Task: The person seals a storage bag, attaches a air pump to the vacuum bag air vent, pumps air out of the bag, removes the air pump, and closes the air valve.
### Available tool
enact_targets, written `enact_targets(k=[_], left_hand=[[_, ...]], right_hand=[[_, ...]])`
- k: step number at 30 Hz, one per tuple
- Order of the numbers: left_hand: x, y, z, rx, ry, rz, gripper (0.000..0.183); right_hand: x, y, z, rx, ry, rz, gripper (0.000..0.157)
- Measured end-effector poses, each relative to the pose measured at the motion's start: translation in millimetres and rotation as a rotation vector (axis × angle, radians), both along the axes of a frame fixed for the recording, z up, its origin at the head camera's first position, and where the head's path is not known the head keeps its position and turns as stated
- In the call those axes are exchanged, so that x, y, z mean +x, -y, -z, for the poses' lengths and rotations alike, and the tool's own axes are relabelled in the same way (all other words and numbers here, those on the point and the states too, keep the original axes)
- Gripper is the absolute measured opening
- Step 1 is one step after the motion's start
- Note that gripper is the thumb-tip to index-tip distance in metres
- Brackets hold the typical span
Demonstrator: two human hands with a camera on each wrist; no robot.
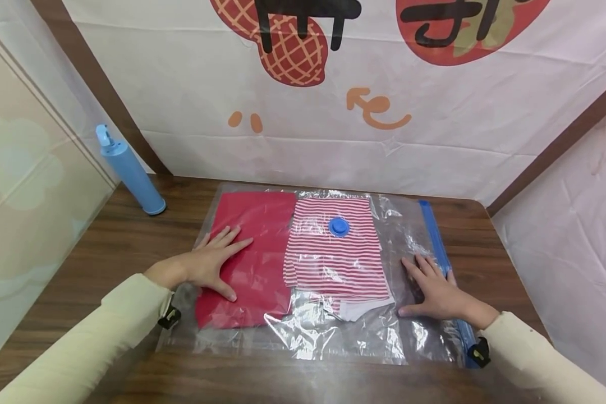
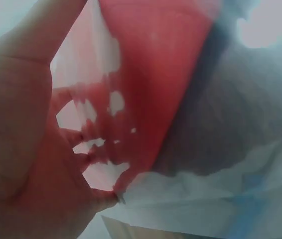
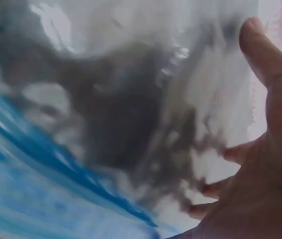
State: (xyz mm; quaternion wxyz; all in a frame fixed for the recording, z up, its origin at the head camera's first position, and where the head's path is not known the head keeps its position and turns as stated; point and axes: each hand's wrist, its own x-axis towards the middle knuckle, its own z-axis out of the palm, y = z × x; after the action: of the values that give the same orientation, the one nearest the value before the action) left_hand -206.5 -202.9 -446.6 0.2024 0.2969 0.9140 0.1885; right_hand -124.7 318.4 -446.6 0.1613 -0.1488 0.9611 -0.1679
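A clear plastic vacuum storage bag (image 1: 303,339) lies flat on the table, its blue zip strip (image 1: 436,235) along the right side. Inside it are a folded red garment (image 1: 262,252) on the left and a red-and-white striped garment (image 1: 335,258) beside it. A round blue valve (image 1: 339,226) sits over the striped one. My left hand (image 1: 207,262) rests with spread fingers on the bag over the red garment (image 2: 166,59). My right hand (image 1: 434,292) lies spread on the bag between the striped garment and the zip strip (image 3: 56,154).
A light blue hand pump (image 1: 133,175) stands on the wooden table (image 1: 106,247) at the back left. Behind the table hangs a white printed cloth (image 1: 313,151), with further cloth panels at both sides.
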Motion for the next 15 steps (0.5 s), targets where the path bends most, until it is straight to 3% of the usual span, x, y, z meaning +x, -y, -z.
enact_targets(k=[3, 7, 12, 15], left_hand=[[-1.9, 0, -6.1, -0.012, -0.011, -0.005, 0.117], [-8.0, -3, -17.2, -0.026, -0.108, -0.009, 0.104], [-22.9, -23, -34.6, 0.071, -0.282, -0.072, 0.08], [-31.2, -43, -47.2, 0.094, -0.349, -0.116, 0.075]], right_hand=[[-5.6, 0, -10.0, 0.024, -0.029, -0.009, 0.106], [-16.4, 4, -27.4, 0.041, -0.106, -0.036, 0.08], [-31.0, 10, -54.6, -0.107, -0.155, -0.052, 0.055], [-38.1, 17, -68.1, -0.195, -0.16, -0.009, 0.047]])
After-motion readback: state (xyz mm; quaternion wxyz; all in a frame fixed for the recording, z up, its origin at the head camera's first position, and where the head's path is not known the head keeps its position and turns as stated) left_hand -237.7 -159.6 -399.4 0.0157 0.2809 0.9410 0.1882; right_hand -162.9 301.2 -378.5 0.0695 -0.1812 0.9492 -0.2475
